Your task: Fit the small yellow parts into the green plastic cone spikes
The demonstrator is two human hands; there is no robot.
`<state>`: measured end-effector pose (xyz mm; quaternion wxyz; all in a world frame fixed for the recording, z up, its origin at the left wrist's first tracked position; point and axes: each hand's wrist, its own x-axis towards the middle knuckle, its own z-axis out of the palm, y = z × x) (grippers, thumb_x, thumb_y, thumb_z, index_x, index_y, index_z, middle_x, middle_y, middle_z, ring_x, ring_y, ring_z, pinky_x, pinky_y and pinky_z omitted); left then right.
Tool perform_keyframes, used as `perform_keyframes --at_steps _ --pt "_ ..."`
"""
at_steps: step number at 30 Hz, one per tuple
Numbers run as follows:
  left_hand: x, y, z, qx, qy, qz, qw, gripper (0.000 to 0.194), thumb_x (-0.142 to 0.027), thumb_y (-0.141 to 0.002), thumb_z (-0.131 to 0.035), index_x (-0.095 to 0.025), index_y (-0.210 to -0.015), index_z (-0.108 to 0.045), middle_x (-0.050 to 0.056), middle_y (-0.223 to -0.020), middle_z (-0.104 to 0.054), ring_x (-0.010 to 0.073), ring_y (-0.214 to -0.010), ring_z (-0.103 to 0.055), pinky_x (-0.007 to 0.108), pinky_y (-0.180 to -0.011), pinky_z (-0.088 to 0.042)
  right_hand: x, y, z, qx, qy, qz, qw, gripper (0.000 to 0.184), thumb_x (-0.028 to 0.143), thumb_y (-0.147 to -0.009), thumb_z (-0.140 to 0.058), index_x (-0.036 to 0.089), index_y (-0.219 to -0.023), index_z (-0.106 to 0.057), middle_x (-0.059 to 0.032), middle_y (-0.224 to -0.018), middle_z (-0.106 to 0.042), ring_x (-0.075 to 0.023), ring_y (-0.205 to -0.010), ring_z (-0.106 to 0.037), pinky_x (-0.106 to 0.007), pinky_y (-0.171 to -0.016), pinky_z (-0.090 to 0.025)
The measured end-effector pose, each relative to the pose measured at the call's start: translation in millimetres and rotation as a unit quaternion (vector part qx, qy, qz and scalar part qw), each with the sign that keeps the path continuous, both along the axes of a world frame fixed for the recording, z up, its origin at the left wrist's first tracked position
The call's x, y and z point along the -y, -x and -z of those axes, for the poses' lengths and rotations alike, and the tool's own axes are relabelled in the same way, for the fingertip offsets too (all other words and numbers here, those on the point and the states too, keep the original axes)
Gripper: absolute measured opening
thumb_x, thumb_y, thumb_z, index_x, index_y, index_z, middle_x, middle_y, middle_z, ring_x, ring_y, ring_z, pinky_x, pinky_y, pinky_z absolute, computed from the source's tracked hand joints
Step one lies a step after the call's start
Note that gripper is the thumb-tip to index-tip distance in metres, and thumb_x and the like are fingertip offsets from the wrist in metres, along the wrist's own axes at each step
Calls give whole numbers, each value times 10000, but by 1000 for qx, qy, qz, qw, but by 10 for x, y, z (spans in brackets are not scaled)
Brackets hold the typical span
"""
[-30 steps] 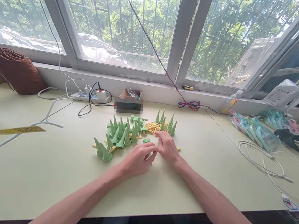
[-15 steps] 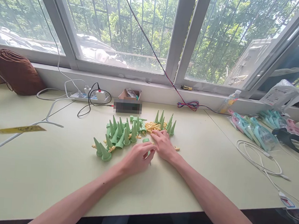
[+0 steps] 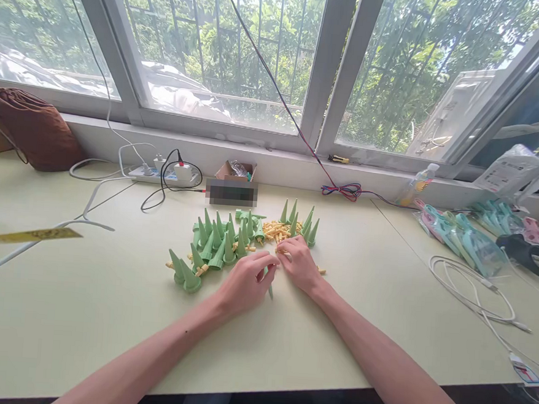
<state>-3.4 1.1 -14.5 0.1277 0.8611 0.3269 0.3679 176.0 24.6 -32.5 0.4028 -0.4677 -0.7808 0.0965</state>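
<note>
Head view: a green cone (image 3: 270,292) is poking tip-first from the left hand (image 3: 248,280), which is gripping it. Just beside, the right hand (image 3: 300,267) is bending inward; whether it's holding anything, I cannot tell. It's lying near loose yellow pieces (image 3: 274,230), so a careless brush could scatter them. Markings on the yellow strip (image 3: 31,235) and white packet (image 3: 502,171) are showing illegibly.

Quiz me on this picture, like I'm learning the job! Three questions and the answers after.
1. True or false: the brown bag sits at the picture's right edge.
2. Below which hand does a green tip poke out? A) left B) right
3. Fill in the colour: the small pieces heaped among the green cones are ____.

Key: 1. False, the brown bag is at the left. 2. A, the left hand. 3. Yellow.
</note>
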Motion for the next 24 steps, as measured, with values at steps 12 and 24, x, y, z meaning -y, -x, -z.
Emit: perform_keyframes --at_steps 12,24 --pt "-28 -11 -33 25 54 -53 997 175 -149 -910 -509 -188 -993 -658 56 -1095 -659 66 -519 -483 245 -577 -474 -9 -6 46 1 18 -6 1000 190 44 -894 -548 186 -946 -663 -66 -936 -682 -237 -921 -552 -372 -831 -473" --pt "-46 8 6 -14 82 -63 994 217 -183 -882 -529 -191 -1082 -615 66 -1090 -650 91 -531 -548 268 -595 -496 18 2 -18 -76 -39 43 995 231 128 -953 -454 211 -996 -665 -87 -954 -616 -235 -951 -581 -368 -820 -513"
